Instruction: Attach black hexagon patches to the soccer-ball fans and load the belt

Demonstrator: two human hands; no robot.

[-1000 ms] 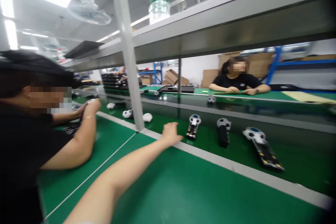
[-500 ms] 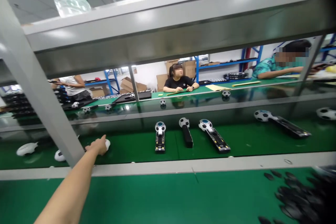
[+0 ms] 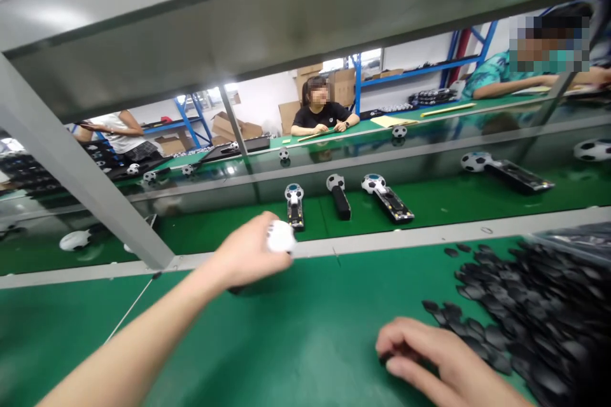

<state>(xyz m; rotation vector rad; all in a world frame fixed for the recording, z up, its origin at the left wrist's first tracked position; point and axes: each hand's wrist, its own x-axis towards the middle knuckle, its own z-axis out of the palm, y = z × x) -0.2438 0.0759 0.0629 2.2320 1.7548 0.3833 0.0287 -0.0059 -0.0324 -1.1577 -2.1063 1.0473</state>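
Observation:
My left hand (image 3: 251, 251) is closed around a soccer-ball-headed device (image 3: 280, 237), held above the near edge of the green bench. Its white round head shows past my fingers; most of its body is hidden under the hand. At the lower right, my right hand (image 3: 424, 353) has thumb and fingers pinched on a small black piece (image 3: 384, 359), mostly covered by the fingertips. Beside that hand lies a heap of flat black pieces (image 3: 529, 305). Beyond the metal rail, several similar devices with ball heads and dark handles, such as this one (image 3: 387, 196), lie on the green belt.
A slanted metal post (image 3: 90, 159) stands at left, under a wide metal shelf (image 3: 286, 19). A grey rail (image 3: 372, 243) divides bench from belt. Across the line, a person in black (image 3: 324, 116) sits; others are at far left and right. A thin white cord (image 3: 128, 310) lies at left.
My left hand has lifted the soccer-ball-headed device off the belt and brought it right, over the bench. My right hand has come into view with a small black piece. The view has tipped downward.

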